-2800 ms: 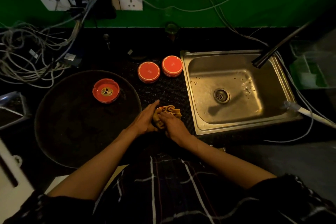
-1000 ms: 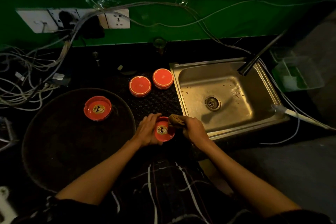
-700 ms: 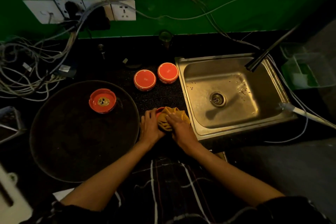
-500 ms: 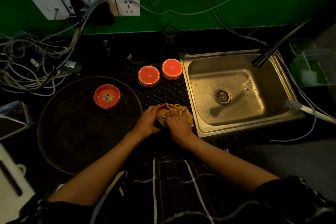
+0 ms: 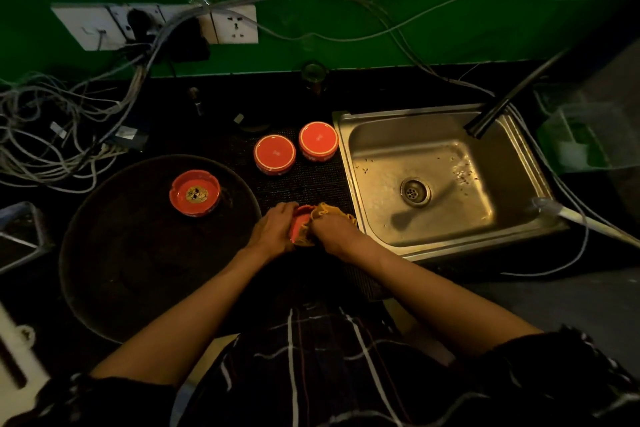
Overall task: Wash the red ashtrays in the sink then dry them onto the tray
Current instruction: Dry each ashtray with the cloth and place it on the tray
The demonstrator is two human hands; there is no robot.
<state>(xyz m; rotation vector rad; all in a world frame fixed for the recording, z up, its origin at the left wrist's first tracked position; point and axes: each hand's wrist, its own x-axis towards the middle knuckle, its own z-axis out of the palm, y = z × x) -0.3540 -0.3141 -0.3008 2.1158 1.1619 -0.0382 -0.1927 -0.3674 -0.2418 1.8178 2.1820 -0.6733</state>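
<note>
My left hand (image 5: 273,229) grips a red ashtray (image 5: 300,222) tilted on its edge, just left of the steel sink (image 5: 349,163). My right hand (image 5: 334,230) presses a yellow cloth (image 5: 330,215) against the ashtray, and the cloth hides most of it. One red ashtray (image 5: 194,192) stands upright on the round dark tray (image 5: 114,263) at the left. Two more red ashtrays (image 5: 275,154) (image 5: 318,141) lie upside down on the dark mat behind my hands.
A black tap (image 5: 491,114) reaches over the sink's far right corner. A tangle of cables (image 5: 52,135) lies at the back left under wall sockets (image 5: 235,26). A green plastic container (image 5: 575,139) stands right of the sink. A white hose (image 5: 588,222) crosses the sink's right rim.
A second ago the ashtray lay open in my left hand with the cloth bunched beside it. The cloth then went over the ashtray, and the ashtray is now tipped on its edge.
</note>
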